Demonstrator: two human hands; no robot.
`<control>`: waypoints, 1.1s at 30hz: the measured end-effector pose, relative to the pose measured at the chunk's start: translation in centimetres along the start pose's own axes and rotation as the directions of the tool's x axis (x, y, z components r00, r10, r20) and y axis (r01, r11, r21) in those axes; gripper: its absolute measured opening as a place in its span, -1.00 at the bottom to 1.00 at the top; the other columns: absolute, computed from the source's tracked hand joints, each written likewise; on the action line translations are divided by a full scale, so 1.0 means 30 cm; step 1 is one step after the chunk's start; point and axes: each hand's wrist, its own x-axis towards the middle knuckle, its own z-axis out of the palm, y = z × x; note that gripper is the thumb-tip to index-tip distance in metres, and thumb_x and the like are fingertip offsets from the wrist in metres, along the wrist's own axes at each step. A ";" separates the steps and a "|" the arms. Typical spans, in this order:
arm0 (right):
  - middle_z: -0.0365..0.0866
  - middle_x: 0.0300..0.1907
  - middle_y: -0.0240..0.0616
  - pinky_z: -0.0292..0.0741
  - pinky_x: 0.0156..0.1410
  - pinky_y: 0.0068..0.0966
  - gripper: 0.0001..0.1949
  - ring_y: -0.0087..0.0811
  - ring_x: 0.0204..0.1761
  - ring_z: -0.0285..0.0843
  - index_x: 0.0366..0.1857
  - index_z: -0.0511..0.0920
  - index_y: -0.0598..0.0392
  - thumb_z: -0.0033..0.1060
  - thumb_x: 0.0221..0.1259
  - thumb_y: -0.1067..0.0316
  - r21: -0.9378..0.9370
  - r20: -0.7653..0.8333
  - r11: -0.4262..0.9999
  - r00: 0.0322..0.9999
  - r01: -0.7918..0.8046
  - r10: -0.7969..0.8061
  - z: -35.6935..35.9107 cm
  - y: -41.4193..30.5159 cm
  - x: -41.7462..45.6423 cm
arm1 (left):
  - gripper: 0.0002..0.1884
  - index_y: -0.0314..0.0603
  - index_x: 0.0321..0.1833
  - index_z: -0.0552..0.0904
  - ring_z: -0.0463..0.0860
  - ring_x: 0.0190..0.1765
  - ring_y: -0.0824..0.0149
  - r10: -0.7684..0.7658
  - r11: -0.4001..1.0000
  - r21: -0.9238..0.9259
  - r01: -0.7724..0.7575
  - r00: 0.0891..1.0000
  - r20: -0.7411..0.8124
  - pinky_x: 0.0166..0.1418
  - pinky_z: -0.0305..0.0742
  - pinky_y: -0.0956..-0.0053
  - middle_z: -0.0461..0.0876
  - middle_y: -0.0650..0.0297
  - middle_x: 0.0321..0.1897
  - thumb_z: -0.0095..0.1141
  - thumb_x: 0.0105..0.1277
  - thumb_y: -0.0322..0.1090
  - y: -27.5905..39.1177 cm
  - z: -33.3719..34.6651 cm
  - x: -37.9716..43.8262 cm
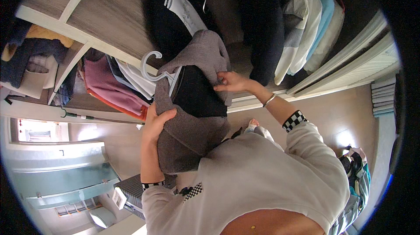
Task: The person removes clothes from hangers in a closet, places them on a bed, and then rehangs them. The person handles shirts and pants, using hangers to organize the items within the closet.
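A grey garment [192,133] with a dark lining hangs in front of me, held up between my hands. My left hand [158,120] grips its left edge, with the thumb lying over the cloth. At the garment's upper right edge, my right hand [231,81] pinches the fabric between thumb and fingers. A white plastic hanger [170,78] sits in the garment's opening, its hook sticking out to the upper left. The rest of the hanger is hidden by the cloth.
An open wardrobe lies ahead. White and blue clothes [315,25] hang at the right, beside sliding door frames [341,57]. A pink garment [108,84] hangs lower left, near a long pole [98,118]. Folded clothes [42,67] fill a shelf. Clothes [356,182] are heaped at lower right.
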 end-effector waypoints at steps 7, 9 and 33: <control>0.50 -0.41 -0.27 0.40 -0.38 -0.61 -0.71 -0.56 -0.44 0.45 -0.25 0.42 0.20 0.06 0.06 0.20 0.399 -0.268 0.799 0.891 0.450 -0.367 -0.040 -0.277 -0.006 | -0.69 -0.34 -0.25 0.45 0.46 -0.38 0.47 0.158 0.987 0.019 -0.159 0.987 0.029 -0.26 0.35 0.59 0.50 0.30 -0.47 0.14 -0.08 -0.39 -0.037 0.046 0.040; 0.48 -0.41 -0.34 0.38 -0.38 -0.63 -0.70 -0.61 -0.45 0.40 -0.25 0.41 0.23 0.05 0.07 0.19 0.596 -0.133 0.761 0.966 0.256 -0.221 -0.036 -0.339 0.018 | -0.70 -0.32 -0.25 0.45 0.46 -0.37 0.47 0.186 0.979 0.075 -0.190 0.981 0.052 -0.25 0.35 0.59 0.50 0.30 -0.47 0.13 -0.07 -0.38 -0.028 0.079 0.065; 0.50 -0.25 -0.09 0.41 -0.17 -0.40 -0.65 -0.28 -0.19 0.46 -0.21 0.45 0.23 0.04 0.03 0.15 0.801 -0.419 0.588 0.806 0.111 0.418 -0.777 -0.531 0.574 | -0.39 -0.18 0.18 0.17 0.24 0.08 -0.08 0.743 0.575 0.740 -0.351 0.602 -0.292 0.11 0.21 0.21 0.23 -0.06 0.04 0.05 0.06 -0.18 0.210 0.070 0.765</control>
